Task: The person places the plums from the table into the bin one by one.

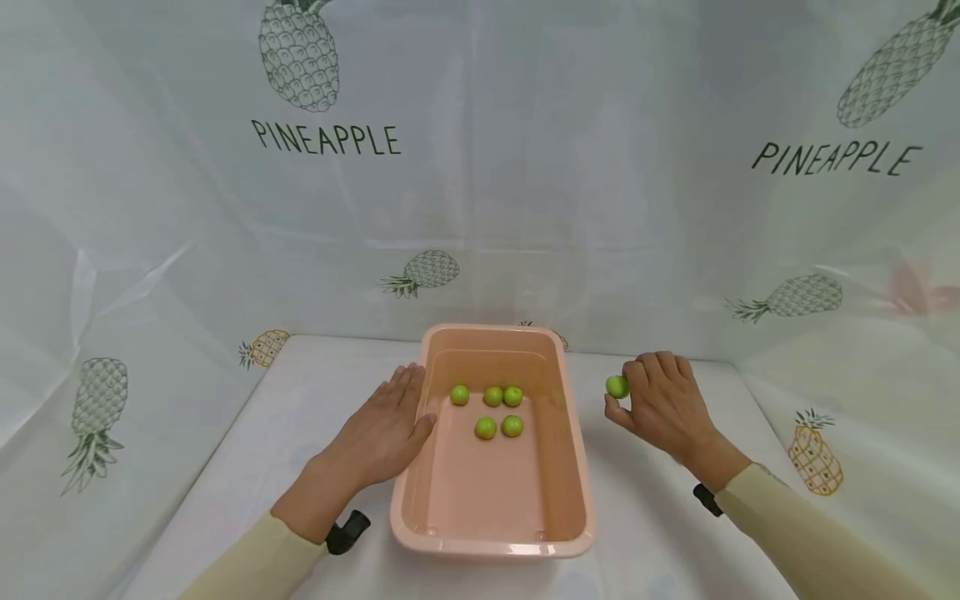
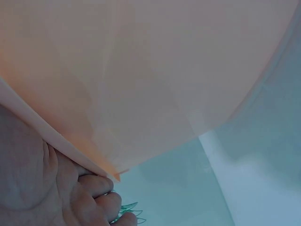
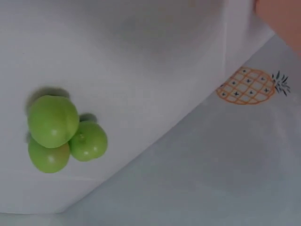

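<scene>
Between the thumb and index finger of my right hand [image 1: 663, 404], a small round green fruit [image 1: 617, 387] is pinched, to the right of the peach-coloured plastic basin [image 1: 491, 546]. Several similar green fruits [image 1: 486, 427] lie on the basin floor, toward its far half. My left hand [image 1: 386, 429] rests along the basin's left rim with its fingers straight. The left wrist view shows its palm and fingers [image 2: 108, 205] against the outside of the rim. In the right wrist view, three green fruits [image 3: 88, 141] show in a tight cluster over the white table; the right hand is out of that view.
The white-covered table [image 1: 637, 533] extends on both sides of the basin. Behind it hangs a pale sheet [image 1: 570, 183] printed with pineapples, which also runs along the left and right sides. Dark bands [image 1: 348, 532] sit at both wrists.
</scene>
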A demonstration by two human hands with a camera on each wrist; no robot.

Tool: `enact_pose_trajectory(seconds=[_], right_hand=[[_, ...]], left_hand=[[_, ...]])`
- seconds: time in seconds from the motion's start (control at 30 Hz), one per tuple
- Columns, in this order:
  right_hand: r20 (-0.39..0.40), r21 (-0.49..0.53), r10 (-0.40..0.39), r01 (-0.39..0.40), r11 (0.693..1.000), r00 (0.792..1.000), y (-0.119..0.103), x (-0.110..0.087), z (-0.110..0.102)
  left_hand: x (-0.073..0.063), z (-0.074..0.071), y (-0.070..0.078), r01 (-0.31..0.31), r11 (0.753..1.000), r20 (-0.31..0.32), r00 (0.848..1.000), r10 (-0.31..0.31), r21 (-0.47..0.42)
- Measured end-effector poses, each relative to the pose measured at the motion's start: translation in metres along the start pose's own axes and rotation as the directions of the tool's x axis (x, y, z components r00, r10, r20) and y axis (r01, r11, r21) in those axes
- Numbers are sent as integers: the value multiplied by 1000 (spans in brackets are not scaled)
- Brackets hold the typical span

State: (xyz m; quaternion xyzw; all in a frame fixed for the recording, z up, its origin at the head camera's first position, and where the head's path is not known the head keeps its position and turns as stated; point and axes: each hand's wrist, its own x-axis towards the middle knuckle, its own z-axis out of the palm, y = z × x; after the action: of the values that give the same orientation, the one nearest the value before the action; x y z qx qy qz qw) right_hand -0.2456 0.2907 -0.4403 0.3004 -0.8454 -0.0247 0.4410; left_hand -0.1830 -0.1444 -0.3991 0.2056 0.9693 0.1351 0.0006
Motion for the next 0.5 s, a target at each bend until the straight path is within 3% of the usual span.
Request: enact_pose_trajectory(seconds=[0.33,0.5], right_hand=[[-17,37,17,-17,999,1000,-16,40,-8],[15,69,28,-29,997,999,-35,62,-11]], left_hand=[[0,-2,1,3,1000,3,1000,-3,24],[0,-3,2,7,998,8,1000,-7,65]])
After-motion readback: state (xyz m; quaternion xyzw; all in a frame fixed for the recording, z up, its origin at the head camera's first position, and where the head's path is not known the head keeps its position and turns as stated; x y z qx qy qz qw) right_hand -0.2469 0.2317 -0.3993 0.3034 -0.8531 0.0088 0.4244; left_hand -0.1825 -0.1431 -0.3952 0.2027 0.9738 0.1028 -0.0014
